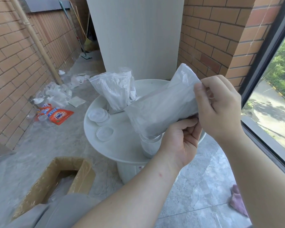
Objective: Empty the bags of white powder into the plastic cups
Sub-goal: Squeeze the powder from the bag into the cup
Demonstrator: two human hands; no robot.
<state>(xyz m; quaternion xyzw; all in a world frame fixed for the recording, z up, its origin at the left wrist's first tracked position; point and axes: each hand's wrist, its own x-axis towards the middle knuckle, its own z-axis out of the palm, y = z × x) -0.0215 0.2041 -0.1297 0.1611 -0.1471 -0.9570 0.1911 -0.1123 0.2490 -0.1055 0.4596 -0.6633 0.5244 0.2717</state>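
At lower left an open cardboard box (56, 178) sits on the floor, with an orange detergent packet (59, 115) lying above it at mid left. On the left part of the round white table (122, 150) rest what look like clear plastic lids (98, 115). Behind them, at centre, spare bags (113, 89) of white powder stand upright. Just right of centre a person holds a bag (163, 109) slanted over the table. Its low end dips to the mouth of a clear cup (150, 145) that stands near the table's front edge and seems partly filled. The left hand (179, 142) comes up from below, fingers curled, pinching the bag's lower edge. The right hand (220, 109) pinches the raised end between thumb and fingers. The thin film looks soft, limp and slippery, and the loose powder would probably slide and shift its weight as the bag tips. The firmest hold is therefore likely along the raised end and side edge, clear of the powder. The cup looks light enough to topple if the bag drags on it. At lower right a pink cloth (237, 201) lies on the floor.
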